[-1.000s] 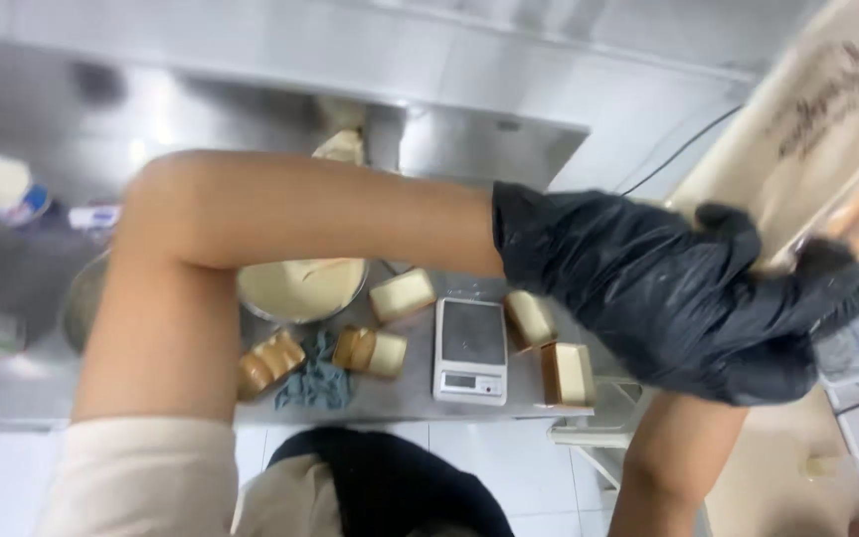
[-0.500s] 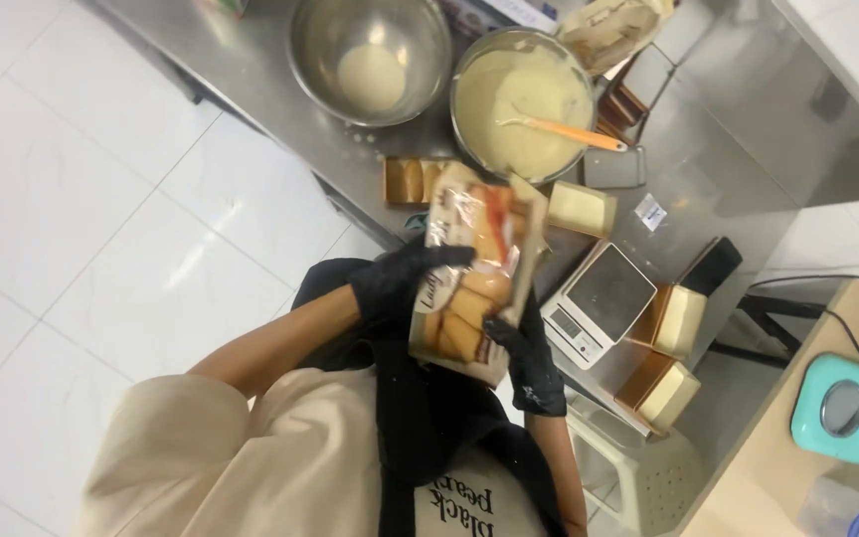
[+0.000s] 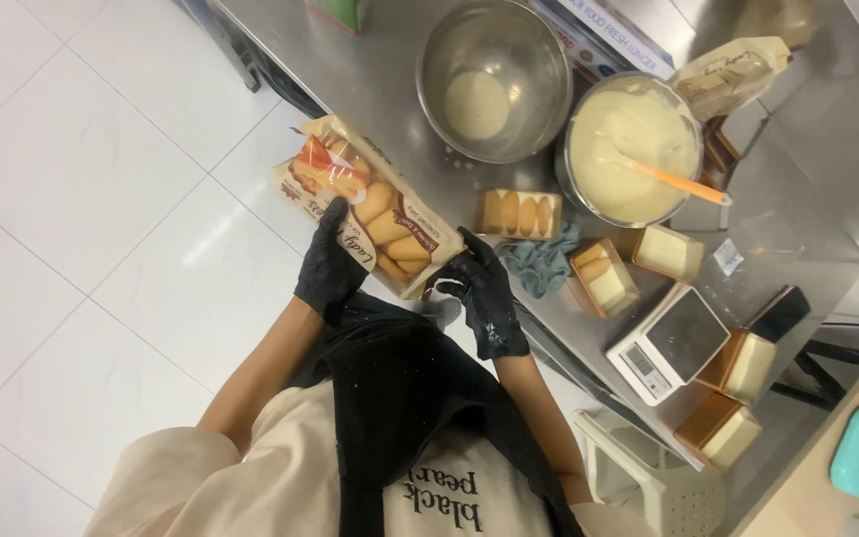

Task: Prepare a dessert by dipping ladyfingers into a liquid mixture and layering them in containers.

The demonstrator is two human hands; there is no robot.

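Black-gloved left hand (image 3: 330, 267) and right hand (image 3: 484, 293) clamp either end of a biscuit packet (image 3: 370, 214), steel worktop (image 3: 370, 80) and mixing bowl (image 3: 494, 80) just beyond.

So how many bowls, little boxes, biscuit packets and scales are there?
Metal bowls: 2, one nearly empty, one full of cream.
Small dessert boxes: 5, starting with the biscuit-filled one.
Biscuit packets: 2, one held in both gloved hands, one behind the cream bowl.
Kitchen scales: 1.
Total: 10.
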